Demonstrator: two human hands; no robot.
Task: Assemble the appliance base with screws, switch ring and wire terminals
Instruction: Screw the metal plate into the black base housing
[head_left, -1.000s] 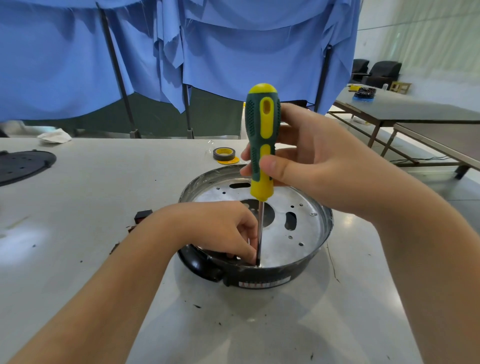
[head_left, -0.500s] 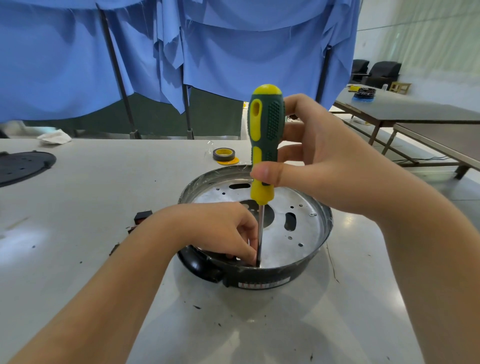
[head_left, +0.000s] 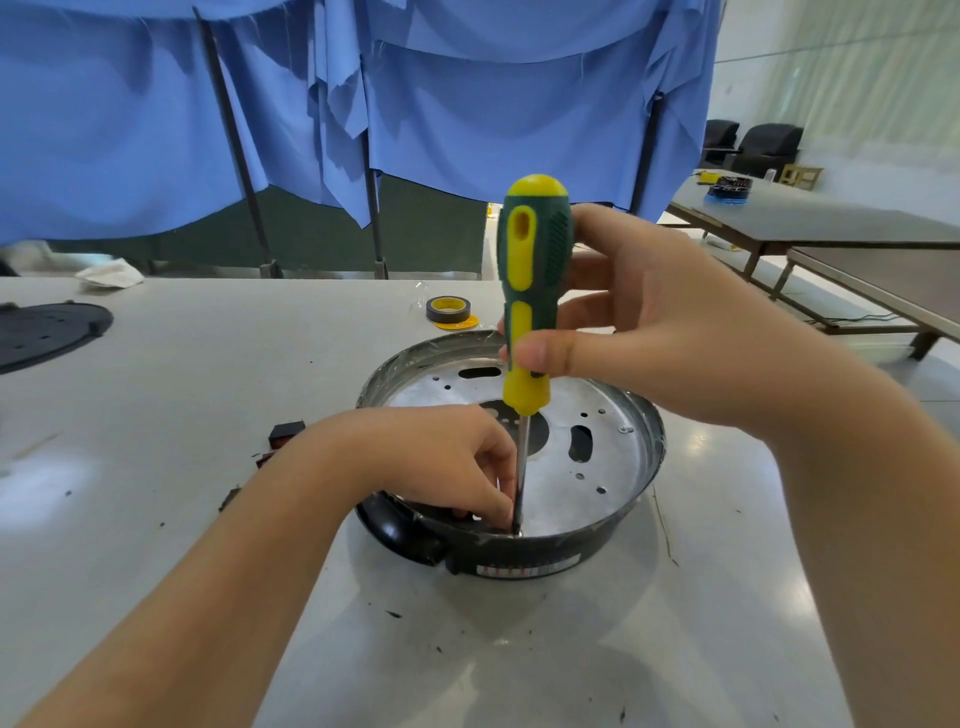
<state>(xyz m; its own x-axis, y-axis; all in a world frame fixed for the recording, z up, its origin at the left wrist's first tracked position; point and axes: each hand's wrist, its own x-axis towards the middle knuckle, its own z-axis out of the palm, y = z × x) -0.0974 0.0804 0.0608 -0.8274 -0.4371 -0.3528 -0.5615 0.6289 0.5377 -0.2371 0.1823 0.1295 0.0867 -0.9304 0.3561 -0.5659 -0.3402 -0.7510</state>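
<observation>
Both hands on one screw at near rim of appliance base (head_left: 618, 514), centre of table (head_left: 208, 374).

Right hand (head_left: 675, 332) wrapped round lower handle of green-and-yellow screwdriver (head_left: 531, 291), thumb across yellow collar; shaft upright, tip down just inside near wall of base. Left hand (head_left: 447, 457) curled inside base, fingers (head_left: 501, 506) pinching low on shaft at tip; screw itself hidden, seating not visible. For a clean drive: keep shaft vertical over hole, press down while turning, steady tip with left fingers only until thread appears to bite, then lift clear. Risk judged: tilt of shaft, cam-out, scarred head or cross-thread. Tape roll (head_left: 448, 310) beyond base; black disc (head_left: 47, 327) at far left edge; small black parts (head_left: 285, 434) just left of base.
</observation>
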